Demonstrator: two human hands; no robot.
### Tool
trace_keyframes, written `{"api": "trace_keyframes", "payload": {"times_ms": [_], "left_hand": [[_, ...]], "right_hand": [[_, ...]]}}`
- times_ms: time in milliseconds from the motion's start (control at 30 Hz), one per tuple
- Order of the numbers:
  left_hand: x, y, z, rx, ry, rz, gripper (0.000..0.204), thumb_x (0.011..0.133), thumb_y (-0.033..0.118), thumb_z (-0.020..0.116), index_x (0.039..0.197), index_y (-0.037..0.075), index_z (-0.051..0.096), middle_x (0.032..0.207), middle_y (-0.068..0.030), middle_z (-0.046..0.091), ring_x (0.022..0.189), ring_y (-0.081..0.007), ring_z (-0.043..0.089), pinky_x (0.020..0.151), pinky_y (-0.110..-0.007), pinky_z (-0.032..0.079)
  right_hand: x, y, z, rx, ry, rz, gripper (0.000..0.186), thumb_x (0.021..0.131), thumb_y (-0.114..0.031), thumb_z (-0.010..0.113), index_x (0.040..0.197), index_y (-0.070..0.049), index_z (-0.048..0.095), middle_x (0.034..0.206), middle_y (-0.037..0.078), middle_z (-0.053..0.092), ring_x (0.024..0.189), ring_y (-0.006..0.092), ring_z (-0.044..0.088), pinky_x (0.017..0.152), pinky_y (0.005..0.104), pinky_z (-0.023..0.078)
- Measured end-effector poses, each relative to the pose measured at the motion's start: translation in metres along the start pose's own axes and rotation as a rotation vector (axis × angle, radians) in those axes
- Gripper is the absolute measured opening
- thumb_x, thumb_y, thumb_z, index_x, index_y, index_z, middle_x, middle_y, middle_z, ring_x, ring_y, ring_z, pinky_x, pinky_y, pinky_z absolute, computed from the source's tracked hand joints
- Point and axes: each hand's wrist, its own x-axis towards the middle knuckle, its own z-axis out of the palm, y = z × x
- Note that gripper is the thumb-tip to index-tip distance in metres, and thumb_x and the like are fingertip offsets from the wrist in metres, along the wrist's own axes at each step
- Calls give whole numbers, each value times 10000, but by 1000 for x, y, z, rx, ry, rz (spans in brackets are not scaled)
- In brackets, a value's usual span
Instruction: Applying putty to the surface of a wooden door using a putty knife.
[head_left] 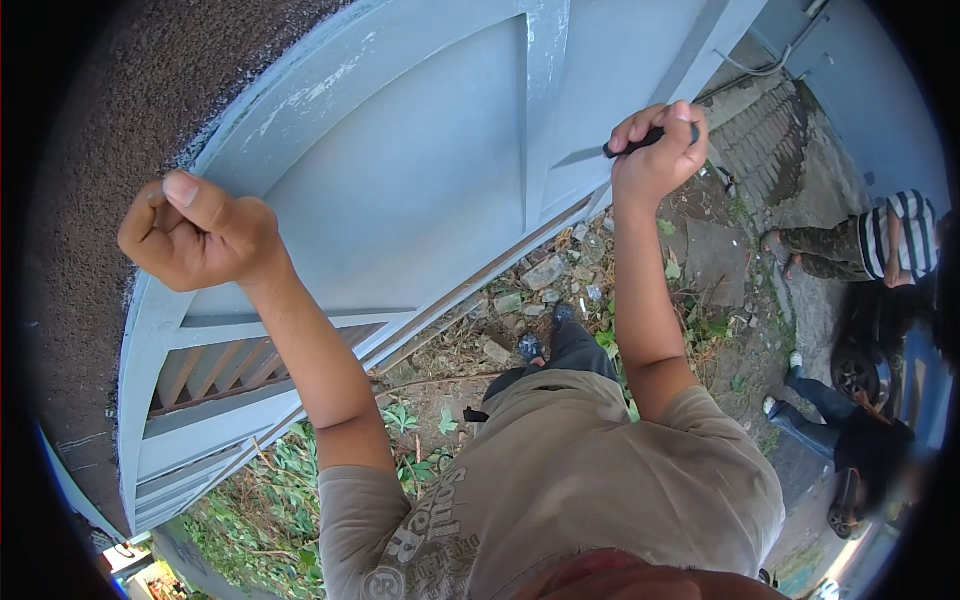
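My right hand (662,160) is wrapped round the black handle of a putty knife (622,148). Its flat grey blade points left, close against the light blue panel (400,150); whether it touches cannot be made out. My left hand (200,232) is raised in front of the panel's upper left edge, beside rough brown wall (120,110). Its fingers curl inward with the thumb over them, and nothing shows in them. White scuffs and worn paint mark the panel's curved border (310,95).
Stone rubble (545,272) and weeds (270,500) cover the ground along the panel's foot. To the right stand a person in a striped shirt (910,235) and another in dark clothes (870,450), near a dark vehicle (860,365). A slatted vent (225,370) lies below my left hand.
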Motion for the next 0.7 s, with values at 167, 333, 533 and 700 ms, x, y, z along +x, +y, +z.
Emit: {"api": "trace_keyframes", "payload": {"times_ms": [167,333,533,700], "left_hand": [[11,-9,-6,1,25,154,241,952,216,607,911,21,470,535,-50,489,428,-72,414,434,-186,290],[15,-20,-12,-94,-28,173,191,894,155,572,866,0,464,472,-48,457,385,-85,365,407,-213,295],[23,-36,-18,14,20,326,231,885,169,533,811,-36,458,413,-33,402,333,-94,333,336,-210,257],[20,-33,-17,-64,47,253,221,885,152,513,831,-49,440,418,-36,375,324,-92,316,320,-208,270]], "right_hand": [[28,-16,39,386,40,-209,338,942,-266,577,727,-59,417,471,65,424,316,150,392,300,305,345],[17,21,41,50,33,-143,324,935,-304,504,732,-64,424,465,73,434,306,170,387,291,298,333],[-3,45,56,-189,24,-239,303,944,-304,414,738,-84,441,467,62,437,305,170,386,305,297,357],[3,12,38,400,-41,-270,279,951,-277,515,794,-58,441,467,89,459,310,144,390,290,289,356]]}}
